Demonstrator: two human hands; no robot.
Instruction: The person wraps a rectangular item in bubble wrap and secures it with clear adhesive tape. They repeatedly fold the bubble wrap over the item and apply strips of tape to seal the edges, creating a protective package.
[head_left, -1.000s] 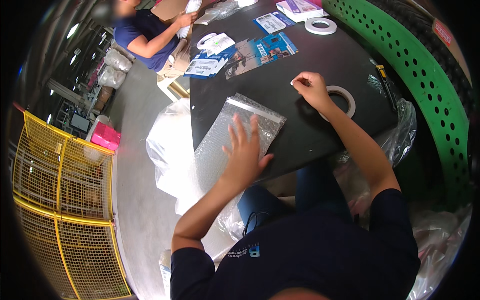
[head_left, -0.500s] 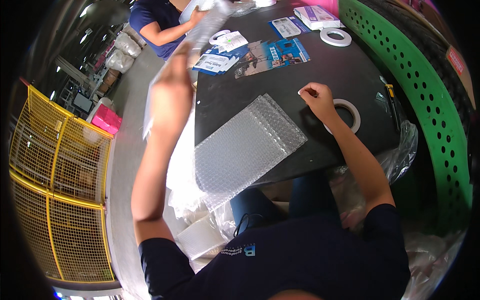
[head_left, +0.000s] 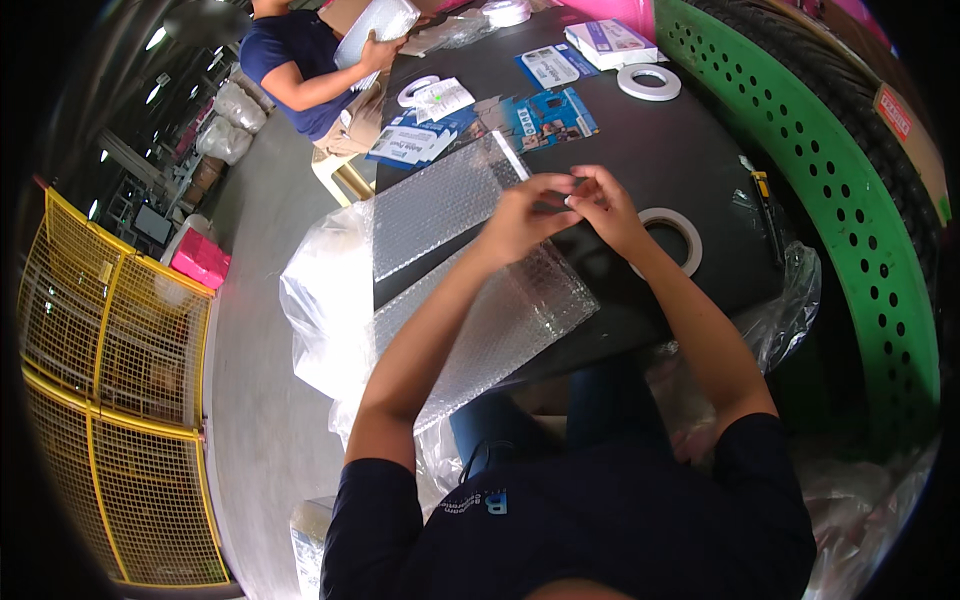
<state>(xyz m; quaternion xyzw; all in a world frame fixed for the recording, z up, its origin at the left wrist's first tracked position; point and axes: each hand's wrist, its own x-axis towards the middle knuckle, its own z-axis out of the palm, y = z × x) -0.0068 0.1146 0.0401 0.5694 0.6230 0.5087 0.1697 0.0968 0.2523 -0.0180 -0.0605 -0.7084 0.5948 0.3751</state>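
My left hand [head_left: 528, 218] hangs above two clear bubble-wrap pouches, its fingers apart and reaching toward my right hand. With my right hand [head_left: 608, 208] I pinch a small white piece [head_left: 569, 201] between thumb and fingertips; what it is, I cannot make out. The nearer bubble-wrap pouch [head_left: 470, 325] lies slanted over the table's near left edge. Beyond it lies a second bubble-wrap pouch [head_left: 430, 208], with a white strip [head_left: 508, 155] along its far right end. A roll of white tape [head_left: 692, 246] lies flat beside my right wrist.
At the far left a co-worker [head_left: 310, 70] holds a bubble-wrap bundle [head_left: 375, 35]. Printed cards [head_left: 415, 143], leaflets [head_left: 550, 118], a box [head_left: 612, 42] and another tape roll [head_left: 650, 95] lie farther back. A yellow-black cutter [head_left: 768, 205] rests near the green perforated panel [head_left: 850, 200].
My left hand has come down from the far left to beside my right hand. The second bubble-wrap pouch now lies on the table. The co-worker's bundle is in plain sight.
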